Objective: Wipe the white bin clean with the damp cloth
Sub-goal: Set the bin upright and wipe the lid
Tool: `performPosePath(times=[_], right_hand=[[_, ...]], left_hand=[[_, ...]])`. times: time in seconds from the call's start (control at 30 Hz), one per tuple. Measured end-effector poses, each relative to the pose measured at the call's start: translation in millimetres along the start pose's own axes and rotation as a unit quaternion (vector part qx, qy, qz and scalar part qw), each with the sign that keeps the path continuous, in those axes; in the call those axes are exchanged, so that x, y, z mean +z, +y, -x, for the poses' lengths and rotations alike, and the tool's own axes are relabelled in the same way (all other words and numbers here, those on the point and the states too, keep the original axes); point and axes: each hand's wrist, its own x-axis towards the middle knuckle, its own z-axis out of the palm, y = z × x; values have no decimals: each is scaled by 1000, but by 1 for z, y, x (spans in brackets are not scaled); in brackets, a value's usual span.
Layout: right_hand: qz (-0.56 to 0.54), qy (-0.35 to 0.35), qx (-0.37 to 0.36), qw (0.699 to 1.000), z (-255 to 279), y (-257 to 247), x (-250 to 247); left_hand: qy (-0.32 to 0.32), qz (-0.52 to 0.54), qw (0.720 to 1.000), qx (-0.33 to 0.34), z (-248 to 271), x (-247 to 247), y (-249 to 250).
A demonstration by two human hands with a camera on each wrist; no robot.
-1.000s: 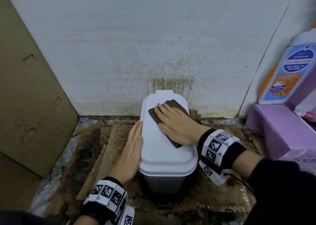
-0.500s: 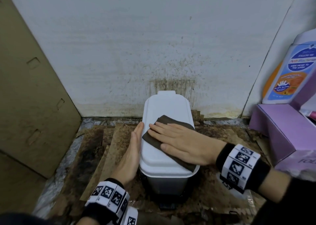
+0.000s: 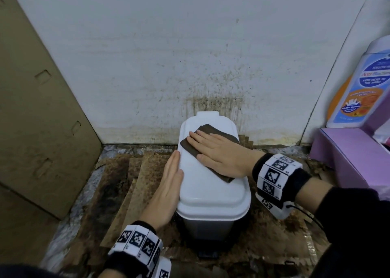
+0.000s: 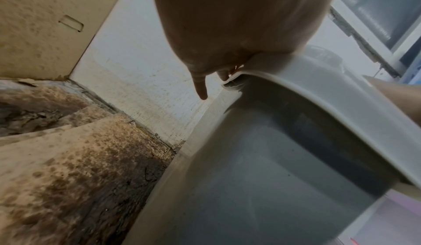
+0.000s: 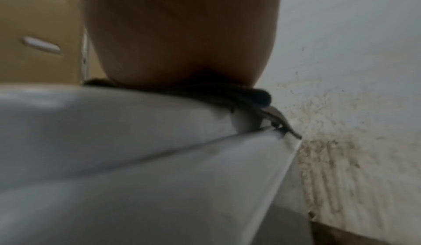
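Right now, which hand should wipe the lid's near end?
Right. The right hand already presses the cloth flat on the lid; the left hand lies against the lid's side.

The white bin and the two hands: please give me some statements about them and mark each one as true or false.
1. The right hand presses the brown cloth flat on the lid of the white bin. True.
2. The left hand holds a second cloth. False: it holds nothing; it rests with straight fingers against the left side of the lid.
3. The lid of the bin is open. False: the lid is closed, and the cloth lies on top of it.
4. The wall behind the bin has brown stains. True.
5. The purple box stands to the left of the bin. False: it stands to the right.
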Motion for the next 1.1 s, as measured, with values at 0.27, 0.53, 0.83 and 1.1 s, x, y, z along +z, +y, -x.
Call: performPosePath(times=[0.27,0.53,0.83,1.1], right_hand=[[15,93,12,995,70,-70,36],[-21,44,8,999,47,-39,18],[0,-21,-34,999,-11,8,-8],[-117,249,136,952,35,-17,12]], left_hand=[[8,-10,1000,28,0,1,-4],[29,25,999,12,-1,3,-2],[26,-7,1000,12,-3,1,0],[92,-95,991,13,-28,-25,32]])
